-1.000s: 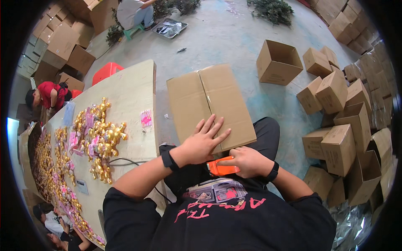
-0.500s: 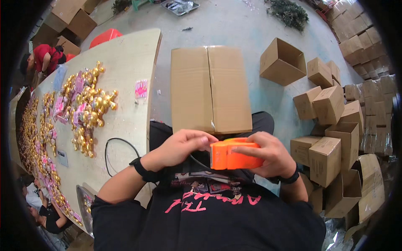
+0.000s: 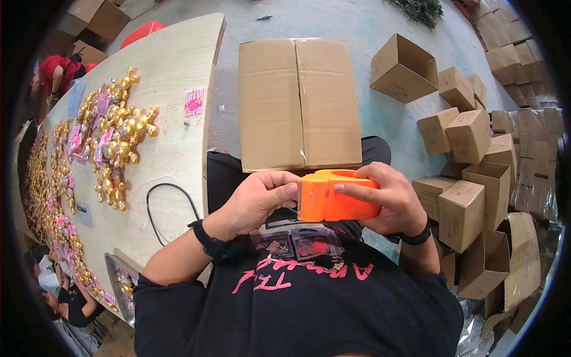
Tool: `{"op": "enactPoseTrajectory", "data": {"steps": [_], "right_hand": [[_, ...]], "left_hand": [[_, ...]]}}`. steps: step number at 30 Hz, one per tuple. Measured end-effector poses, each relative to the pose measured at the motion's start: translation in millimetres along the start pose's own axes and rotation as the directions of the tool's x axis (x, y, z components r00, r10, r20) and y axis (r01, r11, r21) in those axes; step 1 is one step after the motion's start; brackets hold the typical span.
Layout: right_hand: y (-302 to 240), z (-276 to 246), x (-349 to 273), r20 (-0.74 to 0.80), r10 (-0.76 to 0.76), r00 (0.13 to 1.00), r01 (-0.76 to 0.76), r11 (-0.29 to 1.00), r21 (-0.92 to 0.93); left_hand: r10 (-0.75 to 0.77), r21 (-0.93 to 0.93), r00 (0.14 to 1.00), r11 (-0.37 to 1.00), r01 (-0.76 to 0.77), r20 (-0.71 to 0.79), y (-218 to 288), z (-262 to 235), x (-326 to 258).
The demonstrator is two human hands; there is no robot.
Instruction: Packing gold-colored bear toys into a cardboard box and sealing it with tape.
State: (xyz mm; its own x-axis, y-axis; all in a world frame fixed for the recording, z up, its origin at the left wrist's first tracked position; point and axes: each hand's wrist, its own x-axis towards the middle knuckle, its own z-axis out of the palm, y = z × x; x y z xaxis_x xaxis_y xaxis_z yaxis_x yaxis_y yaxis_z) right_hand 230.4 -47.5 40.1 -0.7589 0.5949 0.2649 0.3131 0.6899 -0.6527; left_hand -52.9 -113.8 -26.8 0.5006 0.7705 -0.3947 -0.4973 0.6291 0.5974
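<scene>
An orange tape dispenser [image 3: 333,199] is held close to my chest, just below the near edge of a closed brown cardboard box [image 3: 297,101] that rests on my lap. My right hand [image 3: 389,199] wraps around the dispenser's right side. My left hand [image 3: 262,199] pinches at the dispenser's left end with thumb and fingers. Both wrists carry black bands.
A long pale table [image 3: 172,137] at my left holds several gold ornaments [image 3: 122,140], pink packets and a black cable [image 3: 157,208]. Many small cardboard boxes [image 3: 470,172] are piled on the floor at my right. Other people sit at the table's far and near left ends.
My left hand left the box top and joined the right hand on the dispenser, which rose from my lap toward my chest. The view shifted closer to the box.
</scene>
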Motion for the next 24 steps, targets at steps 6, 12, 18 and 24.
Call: {"op": "enactPoseTrajectory", "data": {"steps": [6,12,18,24], "right_hand": [[-2,3,-6,0.061,0.017,0.998,-0.014,0.998,-0.054],[0,-17,-13,0.191,0.005,0.982,0.002,0.999,-0.036],[33,-59,-36,0.158,0.146,0.977,-0.095,0.951,-0.293],[64,-80,-60,0.208,0.280,0.937,-0.161,0.875,-0.456]], "left_hand": [[0.040,0.021,0.999,0.999,-0.040,-0.014,-7,-7,0],[0.037,0.309,0.986,0.951,0.015,-0.161,15,7,-16],[0.289,0.596,0.875,0.803,-0.001,-0.388,31,-43,-37],[0.471,0.825,0.740,0.530,0.198,-0.480,32,-40,-40]]}}
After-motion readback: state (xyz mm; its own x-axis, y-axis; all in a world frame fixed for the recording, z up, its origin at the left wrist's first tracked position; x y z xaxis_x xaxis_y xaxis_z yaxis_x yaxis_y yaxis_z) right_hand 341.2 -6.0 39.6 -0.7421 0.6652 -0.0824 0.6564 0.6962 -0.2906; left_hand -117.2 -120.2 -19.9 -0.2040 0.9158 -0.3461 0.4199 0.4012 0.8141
